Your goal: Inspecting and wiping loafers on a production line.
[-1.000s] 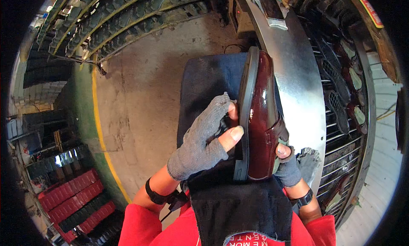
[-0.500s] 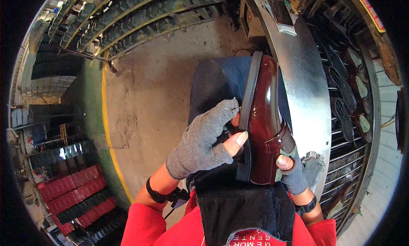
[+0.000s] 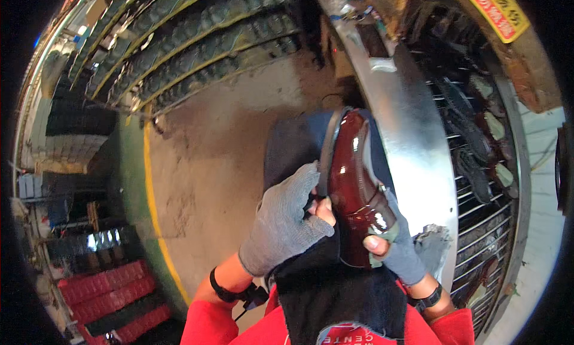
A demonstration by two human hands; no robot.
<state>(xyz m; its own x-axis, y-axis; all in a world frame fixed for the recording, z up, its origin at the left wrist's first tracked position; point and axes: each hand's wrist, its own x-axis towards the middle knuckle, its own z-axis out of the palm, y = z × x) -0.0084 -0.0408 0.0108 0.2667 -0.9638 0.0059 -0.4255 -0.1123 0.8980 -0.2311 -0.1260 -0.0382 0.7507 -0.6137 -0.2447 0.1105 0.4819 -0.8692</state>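
A glossy dark-red leather shoe [image 3: 350,168] with a strap across it is held over my lap, its toe pointing away from me. A dark sole [image 3: 326,156] runs along its left side. My left hand [image 3: 286,216], in a grey fingerless glove, is closed at the sole's edge, with thumb and fingers pinched near the middle; some fingertips are hidden. My right hand [image 3: 397,249], gloved alike, grips the shoe at its opening near the heel, thumb on top. A pale green shoe last [image 3: 382,234] shows in the opening.
To my right runs a shiny metal ledge [image 3: 412,142], with a grey rag [image 3: 432,244] near my right wrist. Beyond it, a barred rack [image 3: 481,249] carries soles and shoes. Shelves of shoe lasts [image 3: 197,37] stand far left, and red shoe-like rows [image 3: 107,294] lie lower left.
The shoe has come nearer to me and slightly left, tilting so its toe leans more to the left. My left thumb has drawn in against the sole. The view has shifted a little.
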